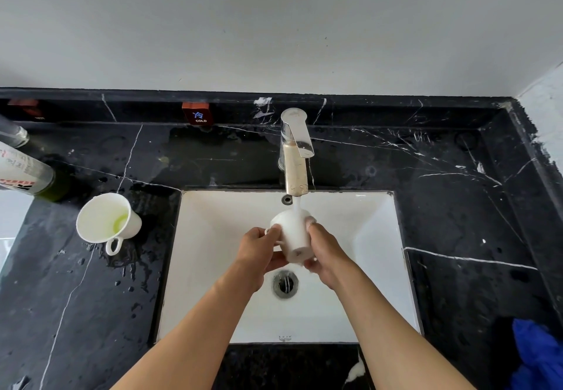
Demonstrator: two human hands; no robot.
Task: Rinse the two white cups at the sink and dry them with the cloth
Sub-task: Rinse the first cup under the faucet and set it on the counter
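Cup one (293, 234) sits under the running tap (295, 152), gripped by your left hand (259, 252) and right hand (326, 255) over the sink (380, 237), while the second cup (106, 219) left of your grip and the blue cloth (536, 356) wait untouched.

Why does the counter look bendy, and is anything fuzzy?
Head view: the wide lens curves the black counter edges; the bottle at the left edge smears, and the cup under the tap blurs with running water.
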